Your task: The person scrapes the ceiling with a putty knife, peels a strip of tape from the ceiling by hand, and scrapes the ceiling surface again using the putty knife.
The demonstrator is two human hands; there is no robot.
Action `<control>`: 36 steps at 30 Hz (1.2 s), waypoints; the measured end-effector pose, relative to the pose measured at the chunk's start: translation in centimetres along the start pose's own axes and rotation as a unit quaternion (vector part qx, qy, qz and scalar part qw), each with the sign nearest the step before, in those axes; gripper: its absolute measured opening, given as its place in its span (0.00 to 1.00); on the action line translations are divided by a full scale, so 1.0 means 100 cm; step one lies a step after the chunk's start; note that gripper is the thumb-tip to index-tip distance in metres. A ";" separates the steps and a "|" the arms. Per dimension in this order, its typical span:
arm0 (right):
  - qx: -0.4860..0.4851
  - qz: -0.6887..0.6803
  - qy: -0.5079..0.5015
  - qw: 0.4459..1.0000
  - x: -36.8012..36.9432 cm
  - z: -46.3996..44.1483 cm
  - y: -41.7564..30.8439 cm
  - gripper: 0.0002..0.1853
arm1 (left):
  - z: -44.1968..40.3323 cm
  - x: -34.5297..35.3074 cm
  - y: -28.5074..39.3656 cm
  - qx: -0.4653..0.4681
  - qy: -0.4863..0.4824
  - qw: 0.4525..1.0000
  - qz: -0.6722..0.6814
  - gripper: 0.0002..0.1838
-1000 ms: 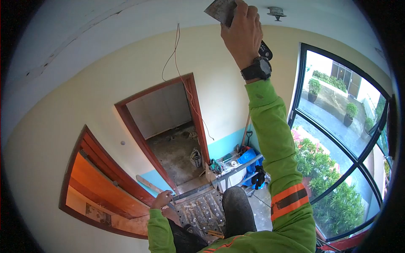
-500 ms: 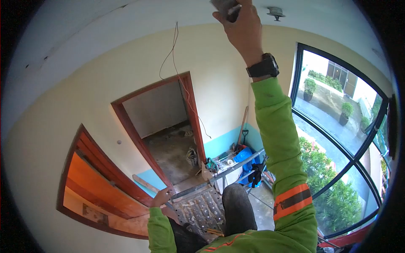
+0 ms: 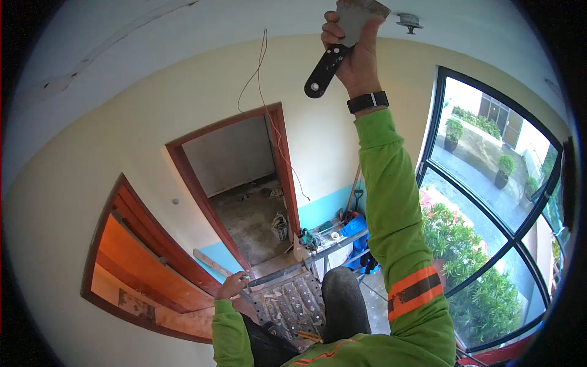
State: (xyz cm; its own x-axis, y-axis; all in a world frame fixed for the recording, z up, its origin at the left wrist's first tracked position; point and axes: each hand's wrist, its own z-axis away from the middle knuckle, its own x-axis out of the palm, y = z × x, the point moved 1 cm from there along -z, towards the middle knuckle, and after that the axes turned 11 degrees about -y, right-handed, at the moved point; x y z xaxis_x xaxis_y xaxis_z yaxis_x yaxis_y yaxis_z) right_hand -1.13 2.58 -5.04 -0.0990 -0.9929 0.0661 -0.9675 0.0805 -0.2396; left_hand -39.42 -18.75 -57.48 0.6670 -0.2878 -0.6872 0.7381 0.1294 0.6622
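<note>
My right hand (image 3: 358, 52) is raised near the ceiling, its fingers closed round a putty knife (image 3: 324, 72). The knife's wide metal blade points up and its black handle slants down to the left; the wrist wears a black watch strap. Low in the view, my left hand (image 3: 232, 285) is closed on the end of the grey metal rail (image 3: 287, 275) of the scaffold. The white ceiling (image 3: 202, 27) has a cracked line at the upper left. A round ceiling fitting (image 3: 409, 23) sits just right of the blade.
Thin wires (image 3: 260, 79) hang from the ceiling before a doorway (image 3: 284, 153). A perforated, stained platform (image 3: 290, 303) lies under my legs. Tools and a blue bag (image 3: 353, 226) stand by the wall. A black-framed window (image 3: 474, 196) is on the right, an orange door (image 3: 147, 263) on the left.
My right hand has turned over, so the blade's flat face and the handle now show. It moved slightly left from half a second ago. My left hand stays at the rail.
</note>
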 end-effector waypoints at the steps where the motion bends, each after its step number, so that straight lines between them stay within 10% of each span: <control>1: 0.000 -0.001 -0.001 1.000 -0.001 0.000 0.000 0.43 | -0.002 0.000 0.000 -0.001 0.007 1.000 0.009 0.20; 7: -0.025 0.188 0.108 0.976 0.027 0.018 0.005 0.38 | -0.010 0.004 -0.013 0.052 0.022 0.998 0.002 0.19; 13: 0.156 0.383 0.172 0.894 0.032 0.056 0.003 0.32 | -0.015 0.004 -0.013 0.065 0.103 0.992 0.038 0.17; 17: 0.215 0.332 0.208 0.894 0.041 0.080 -0.002 0.13 | -0.015 -0.012 0.019 0.096 0.147 0.963 0.203 0.13; 23: 0.236 0.409 0.177 0.864 0.050 0.083 -0.016 0.14 | 0.067 -0.074 0.191 0.367 0.298 0.809 0.350 0.12; 29: 0.179 0.503 0.172 0.828 0.076 0.085 -0.005 0.15 | 0.190 -0.097 0.323 0.770 -0.004 0.523 0.366 0.11; 36: 0.318 0.503 0.127 0.793 0.087 0.142 0.027 0.11 | 0.241 -0.074 0.396 0.792 -0.071 0.461 0.394 0.16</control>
State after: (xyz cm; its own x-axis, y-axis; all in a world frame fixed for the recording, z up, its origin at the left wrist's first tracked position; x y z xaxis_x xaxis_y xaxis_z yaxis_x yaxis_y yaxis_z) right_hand -1.27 -7.06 -18.87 -0.8690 -0.3977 -0.2945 -0.0636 0.6799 -0.7305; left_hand -17.59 -34.37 -19.01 0.5676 -0.8178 -0.0945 -0.8030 -0.5753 0.1555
